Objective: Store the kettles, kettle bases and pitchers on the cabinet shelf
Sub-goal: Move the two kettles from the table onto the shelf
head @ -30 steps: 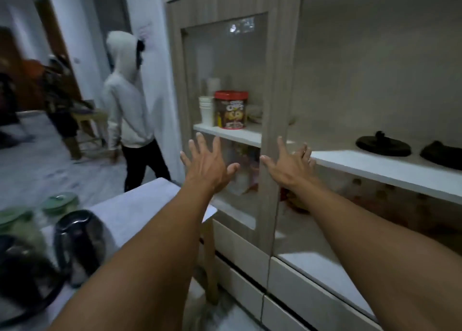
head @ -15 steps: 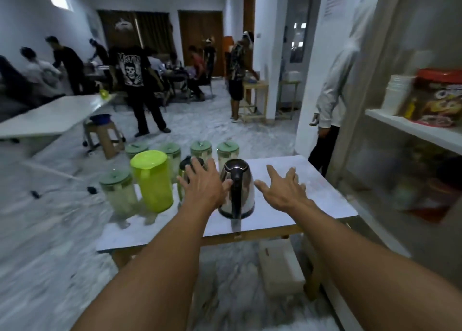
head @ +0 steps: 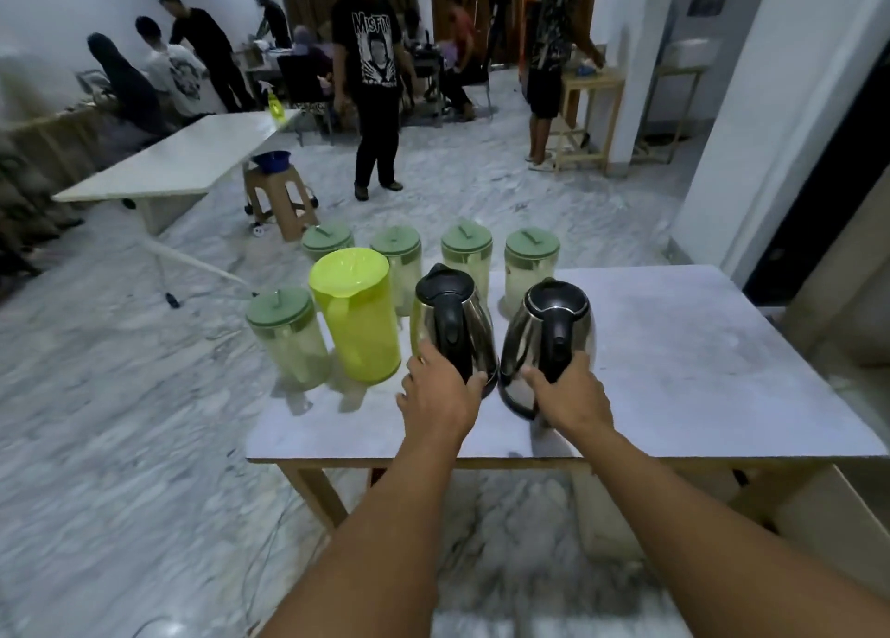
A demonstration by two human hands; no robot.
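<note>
standing over the white-topped wooden-legged table [head: 698,377], we are looking down at everything still waiting on it, with the grey-veined marble floor [head: 120,420] spreading out around it. behind it, a long white folding table [head: 168,160] is sitting well apart, and several people are standing or bending at the far end of the room, one in a black printed t-shirt [head: 371,49] facing our way.

on our table, the bright lime-green plastic pitcher with a matching lid [head: 356,314] is standing upright near the left edge, just beside a clear pitcher with a sage-green lid [head: 289,339]. four more clear pitchers with sage-green lids [head: 467,261] are lining up in a row along the far edge.

in front of them, two shiny stainless-steel kettles with black lids and handles are standing side by side, handles turned towards us. we are closing our left hand [head: 440,396] around the lower handle of the left steel kettle [head: 452,324], and our right hand [head: 570,392] is gripping the handle of the right steel kettle [head: 554,334]. we cannot tell whether either kettle is lifting off the tabletop; both are looking upright.
</note>
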